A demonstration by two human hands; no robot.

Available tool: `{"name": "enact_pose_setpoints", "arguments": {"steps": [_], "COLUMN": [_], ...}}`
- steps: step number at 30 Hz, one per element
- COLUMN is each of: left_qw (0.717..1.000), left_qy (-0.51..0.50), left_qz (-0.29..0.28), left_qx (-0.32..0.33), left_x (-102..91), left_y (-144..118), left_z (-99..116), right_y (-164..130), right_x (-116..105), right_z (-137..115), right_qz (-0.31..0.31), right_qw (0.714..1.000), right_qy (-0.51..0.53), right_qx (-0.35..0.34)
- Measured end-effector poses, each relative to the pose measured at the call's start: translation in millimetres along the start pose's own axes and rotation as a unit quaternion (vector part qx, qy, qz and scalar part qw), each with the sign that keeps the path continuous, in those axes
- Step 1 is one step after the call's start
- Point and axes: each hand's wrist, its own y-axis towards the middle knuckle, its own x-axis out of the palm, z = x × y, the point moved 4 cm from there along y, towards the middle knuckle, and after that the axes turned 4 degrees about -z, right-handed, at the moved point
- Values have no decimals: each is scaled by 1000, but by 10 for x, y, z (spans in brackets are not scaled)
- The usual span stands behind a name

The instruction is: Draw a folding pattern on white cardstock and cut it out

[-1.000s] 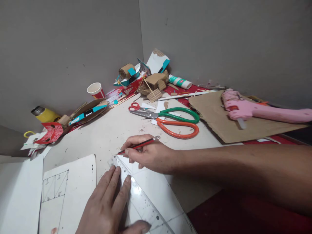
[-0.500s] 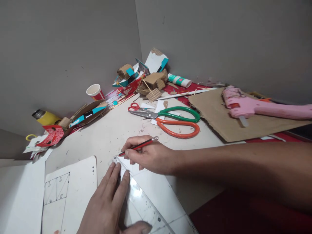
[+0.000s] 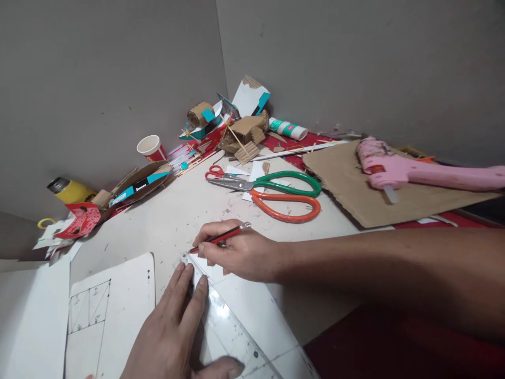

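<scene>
My right hand [image 3: 236, 252] is closed in a writing grip around a red and black pencil [image 3: 215, 240]. The pencil's tip points down at the far end of a clear ruler [image 3: 231, 321]. Flat on that ruler lies my left hand [image 3: 168, 323], its fingers stretched out and spread along the left edge. Beneath the ruler is a white sheet [image 3: 262, 305] with some drawn lines. Left of my left hand, a white card [image 3: 130, 295] carries a ruled drawing of boxes and diagonals.
Beyond my hands lie large scissors [image 3: 292, 195] with green and orange handles and small red scissors [image 3: 215, 171]. A pink glue gun [image 3: 430, 173] rests on brown cardboard [image 3: 339, 179] at right. Cardboard scraps [image 3: 248, 129], a paper cup [image 3: 152, 149] and a yellow bottle [image 3: 73, 190] line the back.
The whole view has shifted slightly left. The pencil's back end has tipped a little left in my right hand. My left hand stays in place on the ruler.
</scene>
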Motion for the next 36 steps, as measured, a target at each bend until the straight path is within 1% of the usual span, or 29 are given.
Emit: {"name": "enact_pose_setpoints", "arguments": {"steps": [7, 9, 15, 21, 30, 36], "left_qw": [1000, 1000, 1000, 1000, 1000, 1000], "left_qy": [3, 3, 3, 11, 14, 10], "left_qz": [-2, -8, -4, -20, -8, -4], "left_qx": [2, -2, -8, -2, 4, 7], "left_x": [11, 2, -34, -21, -44, -52], "left_y": [0, 12, 46, 43, 66, 59], "left_z": [7, 11, 3, -1, -11, 4], "right_y": [0, -1, -1, -9, -5, -31], "right_x": [-8, -8, -12, -18, -23, -47], "right_z": [-8, -6, -13, -19, -30, -95], "right_qz": [-6, -5, -8, -6, -16, -21], "right_qw": [1000, 1000, 1000, 1000, 1000, 999], "right_qy": [-1, 3, 8, -2, -5, -38], "right_qx": [1, 1, 0, 0, -13, -13]}}
